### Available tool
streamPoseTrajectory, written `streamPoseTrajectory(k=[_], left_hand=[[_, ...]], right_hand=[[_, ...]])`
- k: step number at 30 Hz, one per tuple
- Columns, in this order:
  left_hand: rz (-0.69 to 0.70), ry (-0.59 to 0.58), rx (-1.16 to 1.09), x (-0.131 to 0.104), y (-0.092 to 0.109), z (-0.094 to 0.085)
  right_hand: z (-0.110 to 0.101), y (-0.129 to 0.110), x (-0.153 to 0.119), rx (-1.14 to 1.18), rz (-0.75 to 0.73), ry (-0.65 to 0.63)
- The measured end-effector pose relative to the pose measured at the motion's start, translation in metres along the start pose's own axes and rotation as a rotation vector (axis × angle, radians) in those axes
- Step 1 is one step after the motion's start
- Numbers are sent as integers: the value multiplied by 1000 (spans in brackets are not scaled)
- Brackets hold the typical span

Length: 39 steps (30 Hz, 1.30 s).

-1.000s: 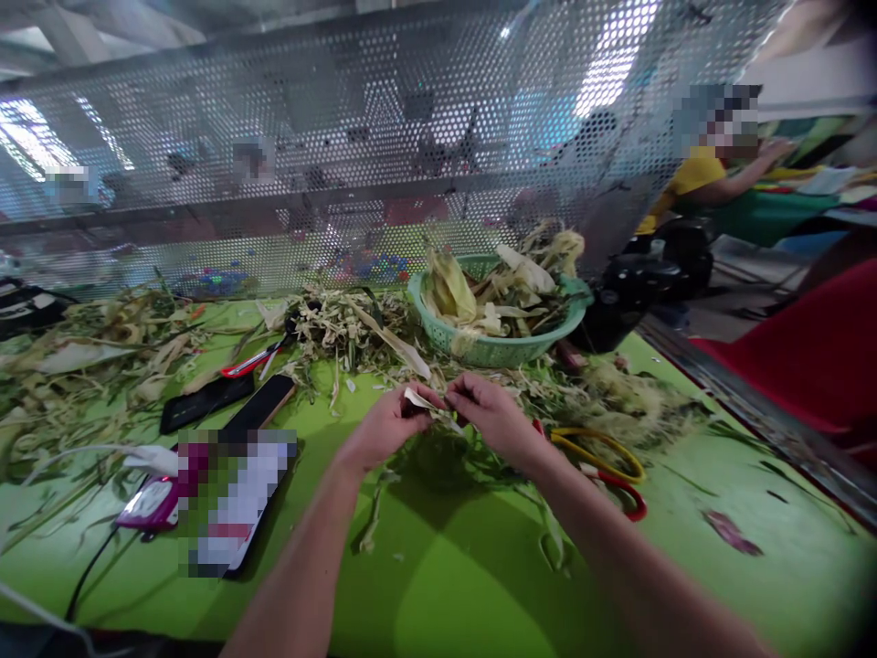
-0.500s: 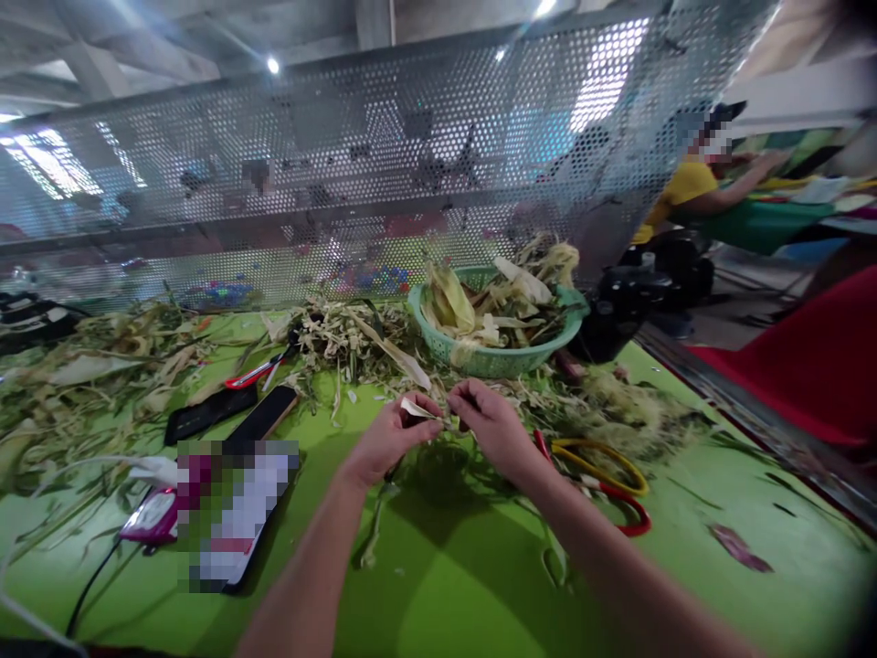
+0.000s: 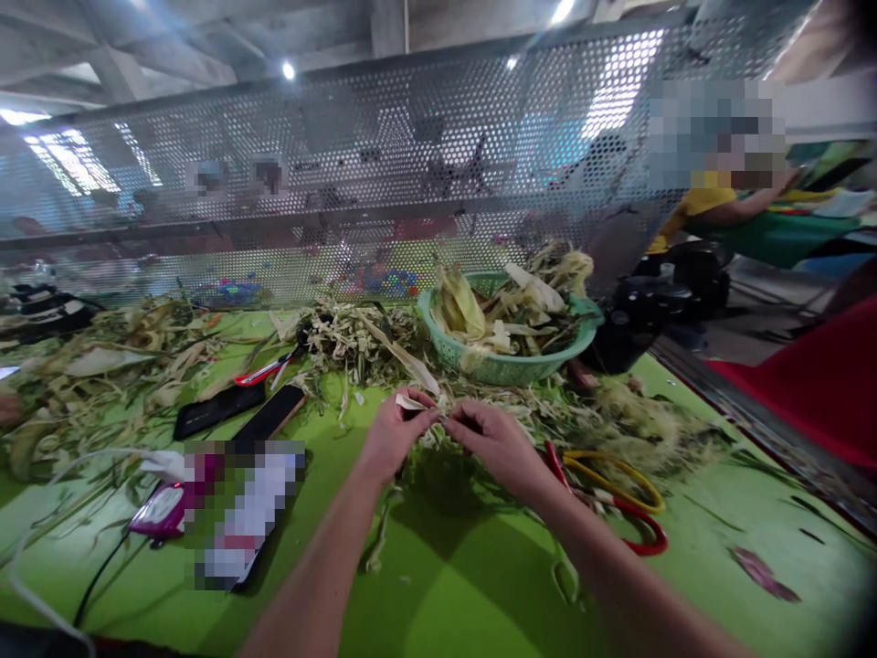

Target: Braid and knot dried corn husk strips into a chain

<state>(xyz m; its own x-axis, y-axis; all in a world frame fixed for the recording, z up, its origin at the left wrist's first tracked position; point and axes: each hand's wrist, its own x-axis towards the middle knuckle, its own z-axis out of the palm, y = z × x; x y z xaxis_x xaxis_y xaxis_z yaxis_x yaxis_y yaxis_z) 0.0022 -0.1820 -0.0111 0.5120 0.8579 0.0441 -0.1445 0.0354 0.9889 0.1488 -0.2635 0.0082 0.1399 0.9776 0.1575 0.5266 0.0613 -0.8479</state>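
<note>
My left hand [image 3: 392, 435] is closed in a pinch on a pale strip of corn husk [image 3: 411, 402], whose flat end sticks out between thumb and fingers. My right hand [image 3: 491, 440] is pinched close beside it, fingertips meeting the left ones. Small pale bits show between the fingertips, too small to make out. Just beyond the hands, a long dry husk [image 3: 411, 366] slants down from a heap of shredded husk [image 3: 349, 343]. To the right of my right hand lie scissors with red and yellow handles [image 3: 644, 530], partly behind my forearm.
A green plastic basket [image 3: 507, 367] of husks stands behind the hands. Corn silk [image 3: 630, 420] lies right, leafy husks [image 3: 102, 361] left. Red-handled scissors [image 3: 260, 373], dark phones [image 3: 267, 420] and a cabled magenta device [image 3: 161, 512] lie left. A perforated metal screen [image 3: 329, 201] closes the back.
The view has shifted slightly, so the table and basket sit a little further right. Both hands stay together at the husk strip; my right fingertips have come closer to the left ones.
</note>
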Motion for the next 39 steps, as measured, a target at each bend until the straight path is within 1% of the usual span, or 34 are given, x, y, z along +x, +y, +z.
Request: streamPoseTrajectory(k=[5, 9, 13, 17, 19, 21, 25, 29, 33, 36, 39], left_hand=[[-125, -37, -194, -1, -1, 0], [-164, -27, -280, 1, 0, -3], [-158, -26, -256, 1, 2, -6], [-112, -37, -182, 1, 6, -8], [-83, -56, -133, 0, 7, -7], [-40, -82, -82, 0, 7, -6], [27, -117, -12, -1, 5, -4], [34, -132, -22, -2, 6, -2], [16, -148, -1, -5, 11, -1], [0, -168, 10, -6, 13, -1], [-6, -185, 15, -6, 12, -1]], right_hand=[[0, 3, 0, 64, 47, -19], [-2, 4, -1, 105, 73, -8], [-3, 4, 0, 152, 80, -5], [-8, 3, 2, 239, 82, -64], [-9, 3, 3, 287, 80, -65], [-8, 4, 4, 300, 75, -32], [-2, 4, 2, 214, 35, 46], [2, 4, 0, 188, 18, 120], [2, 6, -1, 183, 16, 149], [1, 6, 0, 186, 21, 126], [-1, 3, 2, 249, 60, 41]])
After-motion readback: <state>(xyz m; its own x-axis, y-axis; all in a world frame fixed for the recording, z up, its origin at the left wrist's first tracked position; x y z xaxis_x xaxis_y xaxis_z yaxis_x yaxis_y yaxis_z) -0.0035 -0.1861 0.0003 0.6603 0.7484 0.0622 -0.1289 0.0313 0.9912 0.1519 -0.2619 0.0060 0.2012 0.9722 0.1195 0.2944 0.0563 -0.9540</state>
